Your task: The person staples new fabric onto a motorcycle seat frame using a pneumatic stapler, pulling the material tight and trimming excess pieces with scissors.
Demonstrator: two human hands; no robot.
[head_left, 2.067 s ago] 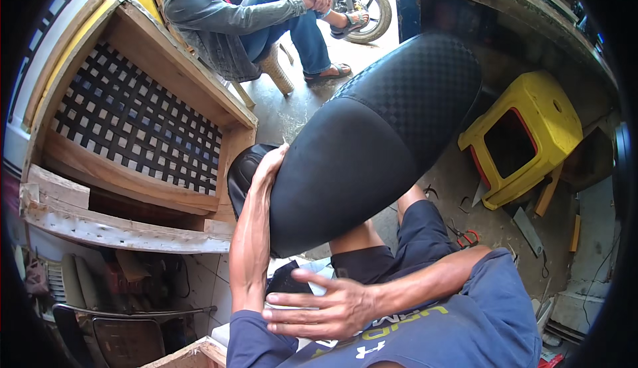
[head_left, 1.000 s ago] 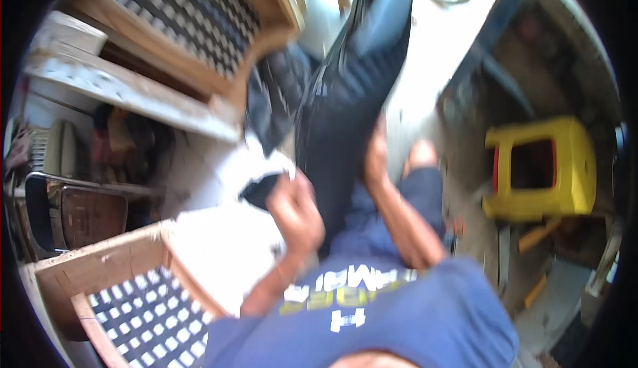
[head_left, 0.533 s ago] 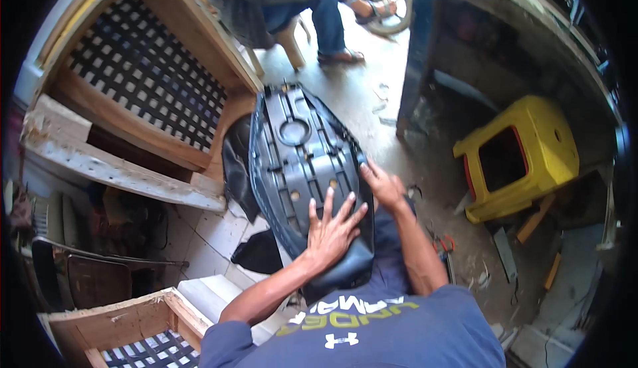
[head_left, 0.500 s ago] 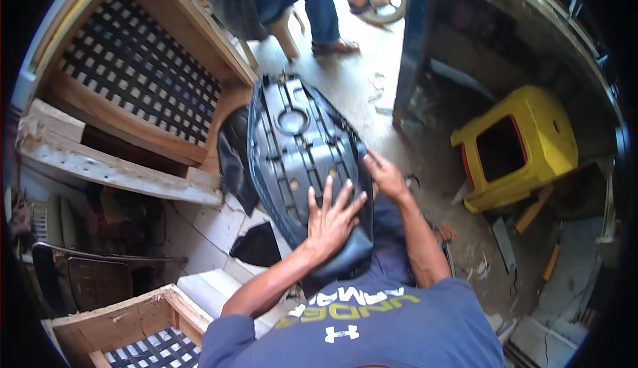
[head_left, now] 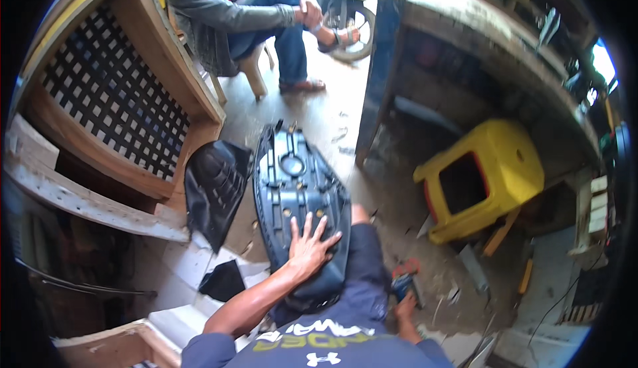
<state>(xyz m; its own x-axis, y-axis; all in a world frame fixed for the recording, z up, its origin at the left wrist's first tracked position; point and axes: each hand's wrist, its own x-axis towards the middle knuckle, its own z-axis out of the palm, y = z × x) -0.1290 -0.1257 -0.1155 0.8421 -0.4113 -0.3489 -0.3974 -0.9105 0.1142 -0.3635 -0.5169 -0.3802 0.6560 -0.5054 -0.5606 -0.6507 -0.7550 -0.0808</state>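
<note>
A motorcycle seat (head_left: 302,195) lies upside down across my lap, its black plastic base facing up and its dark cover around the rim. My left hand (head_left: 309,252) rests flat on the base's near part, fingers spread. Low at my right side, my right hand (head_left: 404,307) is at a red and dark blue hand tool (head_left: 403,280) near the floor. Its fingers look closed around the tool's near end; the tool's exact kind is not clear. A loose black seat cover (head_left: 216,182) lies left of the seat.
Wooden frames with woven black webbing (head_left: 116,99) stand at the left. A yellow plastic stool (head_left: 495,175) lies tipped at the right, under a worn bench (head_left: 465,19). Ahead sits another person (head_left: 246,22) near a motorcycle wheel (head_left: 359,36). A black scrap (head_left: 222,281) lies on the floor.
My right hand has left the seat's right edge and gone down to the tool beside me. The left hand stays flat on the base. The view has shifted up and to the right.
</note>
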